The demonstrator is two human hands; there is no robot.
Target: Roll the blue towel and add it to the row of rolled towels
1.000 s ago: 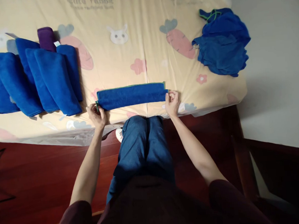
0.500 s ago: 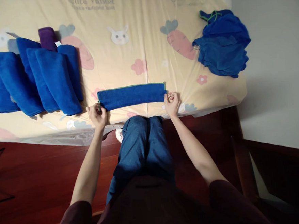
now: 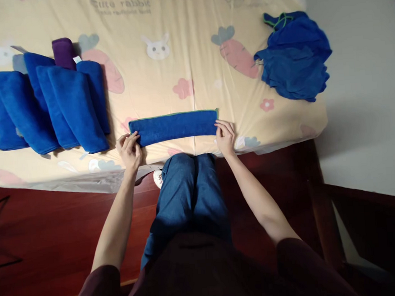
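Observation:
A blue towel (image 3: pixel 176 128) with green edging lies folded into a long, narrow strip close to the bed's near edge. My left hand (image 3: pixel 130 150) is at its left end, fingers bent over the corner and the thumb mostly hidden. At the opposite end, my right hand (image 3: pixel 225 136) has its fingertips closed on the short edge, the thumb tucked out of sight. The strip is flat, with its green-trimmed long edge on the far side.
Several folded blue towels (image 3: pixel 74 104) overlap at the left, with a purple folded cloth (image 3: pixel 63 53) behind them. A crumpled heap of blue cloths (image 3: pixel 296 62) sits at the right. Beneath everything is a yellow rabbit-and-carrot print sheet (image 3: pixel 152 88). A grey wall (image 3: pixel 364 73) stands on the right.
Both hands have shifted their fingers from a pinch at the towel's lower corners to lying over its ends. The towel itself has hardly moved.

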